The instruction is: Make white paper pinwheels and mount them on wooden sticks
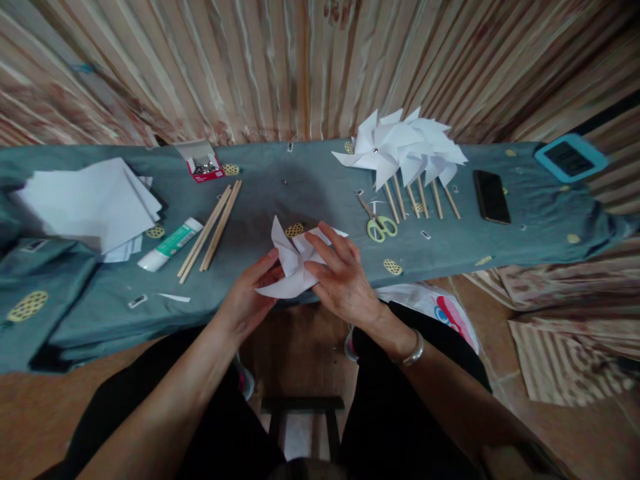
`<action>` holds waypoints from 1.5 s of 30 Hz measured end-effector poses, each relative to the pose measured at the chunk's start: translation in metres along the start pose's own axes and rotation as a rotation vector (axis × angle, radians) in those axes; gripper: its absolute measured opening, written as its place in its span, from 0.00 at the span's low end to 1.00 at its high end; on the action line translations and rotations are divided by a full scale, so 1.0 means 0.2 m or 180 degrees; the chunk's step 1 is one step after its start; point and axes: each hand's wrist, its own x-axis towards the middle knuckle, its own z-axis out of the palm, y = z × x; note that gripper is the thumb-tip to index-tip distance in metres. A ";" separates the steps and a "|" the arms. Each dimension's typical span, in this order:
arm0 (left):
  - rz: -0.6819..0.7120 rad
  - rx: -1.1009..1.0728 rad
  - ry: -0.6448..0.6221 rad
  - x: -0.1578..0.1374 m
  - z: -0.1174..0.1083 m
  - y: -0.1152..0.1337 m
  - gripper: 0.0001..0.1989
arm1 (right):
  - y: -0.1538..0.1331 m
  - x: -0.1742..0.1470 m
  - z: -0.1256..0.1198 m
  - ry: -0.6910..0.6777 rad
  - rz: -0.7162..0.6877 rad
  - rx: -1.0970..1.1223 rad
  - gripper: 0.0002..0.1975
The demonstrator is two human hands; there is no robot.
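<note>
A white paper pinwheel head point(290, 273) with folded blades is held over the table's front edge, between both hands. My left hand point(255, 293) grips it from the left, thumb near a blade and the other fingers underneath. My right hand point(345, 277) has its fingers bent over the right-hand blades, pressing on the paper. No stick shows on this pinwheel. To the right lie green-handled scissors point(380, 225) with paper scraps by the blades. A single small metal pin point(285, 181) rests on the cloth behind the hands.
Finished pinwheels point(385, 143) on wooden sticks lie at the back right, near a black phone point(492, 196) and a blue-framed digital timer point(571, 158). On the left are white paper sheets point(95, 203), a glue tube point(170, 245), several wooden sticks point(220, 227) and a box of pins point(204, 164).
</note>
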 end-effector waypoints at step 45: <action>0.0905 0.1106 0.0340 -0.03 -0.01 -0.01 0.14 | -0.11 0.04 -0.09 0.0213 0.0369 0.0663 0.11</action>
